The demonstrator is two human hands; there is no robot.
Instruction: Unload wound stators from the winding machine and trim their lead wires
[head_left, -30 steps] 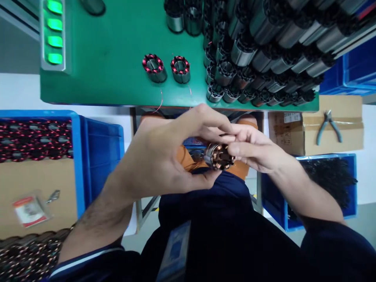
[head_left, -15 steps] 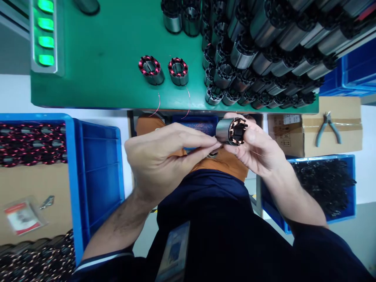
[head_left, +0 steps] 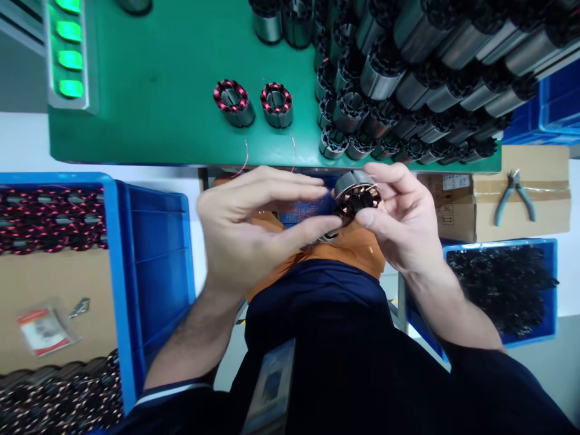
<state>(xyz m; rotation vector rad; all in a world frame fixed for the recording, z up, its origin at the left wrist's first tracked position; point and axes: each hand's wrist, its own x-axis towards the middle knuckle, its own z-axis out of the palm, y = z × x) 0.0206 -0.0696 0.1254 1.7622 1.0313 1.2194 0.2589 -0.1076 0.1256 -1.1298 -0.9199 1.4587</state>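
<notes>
A motor stator with copper windings and a metal shell is held between the thumb and fingers of my right hand, just below the bench's front edge. Its wound end now tilts down towards me. My left hand is at its left side, thumb and fingers apart; the thumb tip reaches the stator's lower left edge, and whether it touches I cannot tell. Two stators with red windings, a left one and a right one, stand on the green bench. Thin red wires lie near them.
Several rows of stators fill the bench's right side. At left is a blue crate beside wound stators. Pliers lie on a cardboard box at right, above a bin of black parts. Green lights glow at upper left.
My left fingers have spread from a pinch beside the stator. The stator has turned in my right hand, its wound end swinging from facing right to facing down. The view has shifted slightly.
</notes>
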